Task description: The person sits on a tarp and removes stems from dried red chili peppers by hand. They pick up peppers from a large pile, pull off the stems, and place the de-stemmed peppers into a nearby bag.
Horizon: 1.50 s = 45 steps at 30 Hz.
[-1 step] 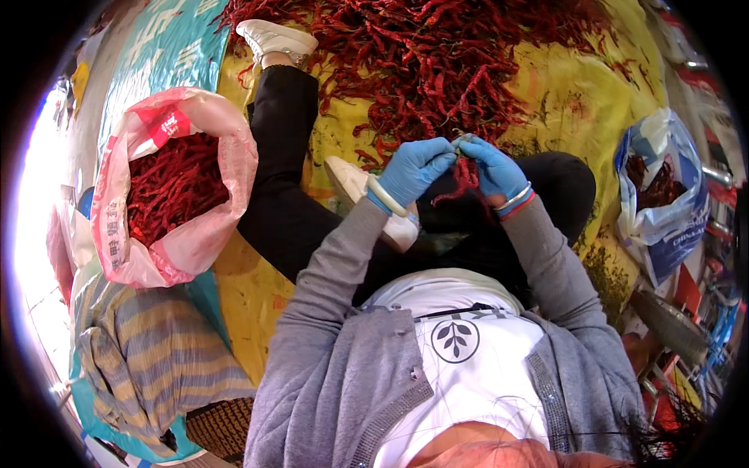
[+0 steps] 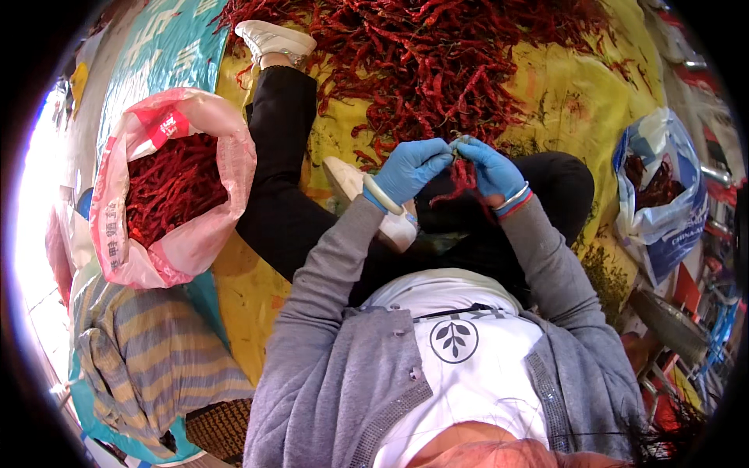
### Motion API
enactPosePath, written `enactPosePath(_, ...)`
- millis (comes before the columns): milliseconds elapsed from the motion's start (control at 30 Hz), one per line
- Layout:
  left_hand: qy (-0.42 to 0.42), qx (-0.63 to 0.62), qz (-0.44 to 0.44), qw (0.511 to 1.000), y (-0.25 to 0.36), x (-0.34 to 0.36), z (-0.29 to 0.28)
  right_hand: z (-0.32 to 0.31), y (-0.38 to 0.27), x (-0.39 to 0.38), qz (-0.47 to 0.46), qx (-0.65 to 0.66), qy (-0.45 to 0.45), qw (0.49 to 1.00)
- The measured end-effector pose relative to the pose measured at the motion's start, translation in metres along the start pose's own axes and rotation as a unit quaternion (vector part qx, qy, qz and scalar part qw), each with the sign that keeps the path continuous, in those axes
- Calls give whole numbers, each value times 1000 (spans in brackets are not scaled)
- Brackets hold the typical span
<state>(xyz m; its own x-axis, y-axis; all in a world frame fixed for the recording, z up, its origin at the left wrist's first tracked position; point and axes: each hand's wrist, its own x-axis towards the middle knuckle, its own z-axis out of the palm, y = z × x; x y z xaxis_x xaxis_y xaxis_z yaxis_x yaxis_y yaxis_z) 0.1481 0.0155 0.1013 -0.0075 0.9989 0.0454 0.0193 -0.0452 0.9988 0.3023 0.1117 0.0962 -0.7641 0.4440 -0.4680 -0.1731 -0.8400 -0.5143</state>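
Observation:
My left hand [image 2: 415, 170] in a blue glove is pinched closed at the stems of a small bunch of red chilies [image 2: 464, 178], its thumb and forefinger close beside the other hand's fingertips. My right hand [image 2: 488, 168], also blue-gloved, grips the same bunch at the stems, and the dried pods dangle between the hands above my crossed right leg. Just beyond them lies a large loose pile of red chilies [image 2: 421, 62] on a yellow plastic sheet [image 2: 562, 93].
A pink-white sack [image 2: 117, 234] of chilies stands at left, above a striped cloth bundle [image 2: 148, 343]. A blue-white bag [image 2: 659, 234] holding dark chilies is at right, near a cluttered metal edge. A turquoise sheet [image 2: 156, 51] runs along the upper left. My white shoes [image 2: 273, 39] rest on the yellow sheet.

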Motion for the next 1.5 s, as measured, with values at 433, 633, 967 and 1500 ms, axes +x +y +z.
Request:
enactPosePath(433, 95, -10, -81, 992, 0, -10, 23, 28, 9, -28, -208, -312, 90, 922)
enactPosePath(633, 161, -11, -58, 985, 10, -3, 33, 44, 7, -35, -426, -544, 80, 718)
enactPosePath(967, 128, -260, -135, 947, 11, -8, 12, 20, -2, -34, -228, -198, 131, 944)
enactPosePath(1500, 10, -255, -204, 945, 8, -27, 48, 23, 10, -38, -247, -418, 98, 869)
